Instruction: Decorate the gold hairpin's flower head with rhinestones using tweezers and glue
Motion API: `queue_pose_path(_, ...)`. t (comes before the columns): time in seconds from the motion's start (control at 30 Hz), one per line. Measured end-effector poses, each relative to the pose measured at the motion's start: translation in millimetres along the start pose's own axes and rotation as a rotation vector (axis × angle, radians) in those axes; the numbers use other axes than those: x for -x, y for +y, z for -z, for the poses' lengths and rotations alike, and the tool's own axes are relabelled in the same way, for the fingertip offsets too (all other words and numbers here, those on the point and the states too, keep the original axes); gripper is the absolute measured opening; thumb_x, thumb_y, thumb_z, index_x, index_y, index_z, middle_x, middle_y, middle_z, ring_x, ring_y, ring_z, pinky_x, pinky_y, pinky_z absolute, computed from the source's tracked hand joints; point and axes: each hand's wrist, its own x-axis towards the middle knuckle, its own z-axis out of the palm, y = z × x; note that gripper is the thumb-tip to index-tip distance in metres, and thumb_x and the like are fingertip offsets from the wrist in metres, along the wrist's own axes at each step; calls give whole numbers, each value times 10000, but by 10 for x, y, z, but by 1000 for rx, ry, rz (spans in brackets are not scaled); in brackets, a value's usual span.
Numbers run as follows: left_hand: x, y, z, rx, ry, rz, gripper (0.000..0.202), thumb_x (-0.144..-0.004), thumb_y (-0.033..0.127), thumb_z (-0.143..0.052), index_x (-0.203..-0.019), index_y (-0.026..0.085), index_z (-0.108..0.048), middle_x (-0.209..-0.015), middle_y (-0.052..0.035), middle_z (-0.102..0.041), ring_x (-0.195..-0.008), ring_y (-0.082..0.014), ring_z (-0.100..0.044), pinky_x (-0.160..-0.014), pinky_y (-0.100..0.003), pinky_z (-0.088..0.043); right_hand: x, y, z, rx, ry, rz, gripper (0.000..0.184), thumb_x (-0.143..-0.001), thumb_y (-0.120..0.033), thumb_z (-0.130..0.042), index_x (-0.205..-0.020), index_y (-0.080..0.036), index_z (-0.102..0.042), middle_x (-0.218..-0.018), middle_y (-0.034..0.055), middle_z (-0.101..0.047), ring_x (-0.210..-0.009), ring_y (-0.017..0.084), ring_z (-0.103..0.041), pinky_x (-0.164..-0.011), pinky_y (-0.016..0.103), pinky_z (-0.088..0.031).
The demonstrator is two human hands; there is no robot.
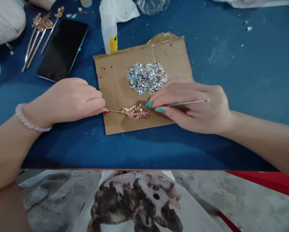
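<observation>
- The right hand (197, 103) has its thumb and fingertips, nails painted teal, pinched almost together around a thin metal tool (185, 103); its shank slants back across the palm side, and its working tip is too small to make out.
- The left hand (70, 98) is curled closed, thumb and forefinger gripping the bare shaft of a gold pin (133, 112); a red nail shows at the pinch.
- The pin lies across the lower part of a cardboard sheet (115, 87), its ornate head, with pink flowers and pale leaves, just beside the right fingertips; whether they touch it I cannot tell.
- Just above the pin, a heap of small shiny chips (146, 77) in blue, green and silvery tones sits on the same sheet, partly beside the right hand.
- A pale pink beaded bracelet (30, 120) circles the left wrist.
- At the sheet's upper left edge stands a translucent bottle (108, 29) with a yellow label.
- Beyond the left hand, a dark phone (63, 48) lies on the blue table (231, 74), near more gold pins (37, 37) with ornate heads.
- Below the table edge shows a white garment (139, 203) printed with a brown-and-white animal.
</observation>
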Motion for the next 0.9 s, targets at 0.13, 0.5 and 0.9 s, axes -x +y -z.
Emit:
queue_pose_path(0.13,-8,12,15,-23,-10,-13,611,-1071,453,-199,-688,165,-578,-668,10,-533,-570,-91,-420,-598,-248,-345,12,-15,5,12,8,-16,174,-911,-40,-569,-941,-205,-617,-890,38,-734,-841,158,-708,-780,316,-607)
queue_pose_path(0.5,-8,11,45,-69,-3,-39,609,-1079,419,-205,-686,155,-589,-672,7,-545,-598,-99,-426,-600,-274,-305,40,3,16,30,12,-120,132,-928,-74,-561,-942,-189,-624,-897,52,-743,-842,176,-699,-736,325,-592)
queue_pose_path(0.9,-25,26,56,39,-80,32,684,-1060,527,-135,-688,166,-581,-675,10,-520,-588,-91,-429,-600,-271,-288,32,-6,31,-24,-1,-44,145,-923,-45,-554,-948,-173,-618,-870,52,-726,-829,170,-696,-756,330,-584)
